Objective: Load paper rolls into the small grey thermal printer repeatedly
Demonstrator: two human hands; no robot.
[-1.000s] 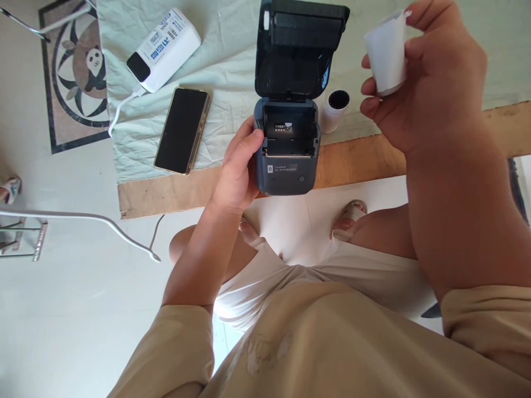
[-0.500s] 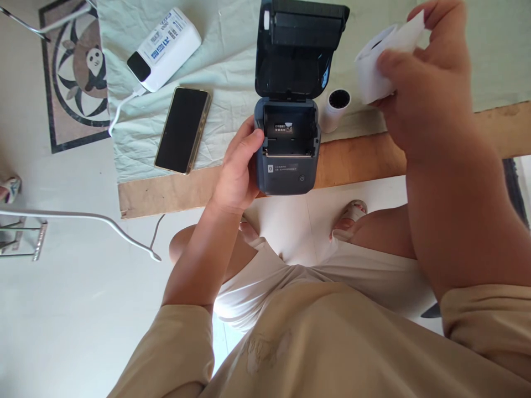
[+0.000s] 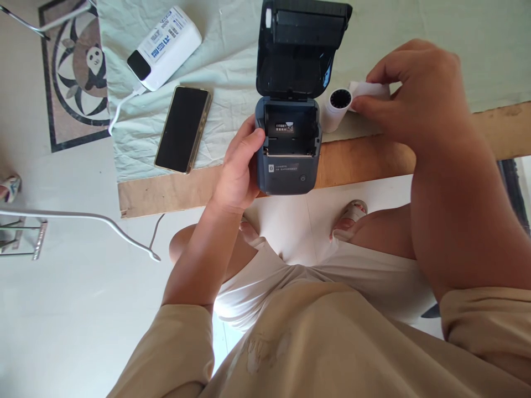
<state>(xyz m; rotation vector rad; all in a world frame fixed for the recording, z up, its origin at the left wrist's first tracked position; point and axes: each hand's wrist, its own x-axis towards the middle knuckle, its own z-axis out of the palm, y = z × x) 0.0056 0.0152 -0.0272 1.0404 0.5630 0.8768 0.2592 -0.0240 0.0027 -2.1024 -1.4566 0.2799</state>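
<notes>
Down from up near the camera comes the right hand (image 3: 415, 94), which a second ago held a loose curl of white paper in the air; now it sits low over the desk (image 3: 365, 155), just beside the paper roll (image 3: 337, 108). Its grip is pinched shut on the white paper (image 3: 369, 88), whose end lies against the roll. Whether that strip is joined to the roll or only touches it, I cannot tell.

Across from it, the left hand (image 3: 236, 171) has not shifted: its grip is wrapped around the left side of the small dark printer (image 3: 289, 157), thumb on the upper edge, steadying it at the desk's near edge.

Judging from how things lie, the printer's lid (image 3: 301, 47) is already swung fully up and the paper bay (image 3: 290, 130) is bare, so opening is done. Loading is not: the roll stands on the cloth (image 3: 224, 66), just right of the printer, outside the bay, and the lid is not yet closed.

A phone (image 3: 182, 130) and a white power bank (image 3: 164, 47) lie on the cloth to the left, untouched.
</notes>
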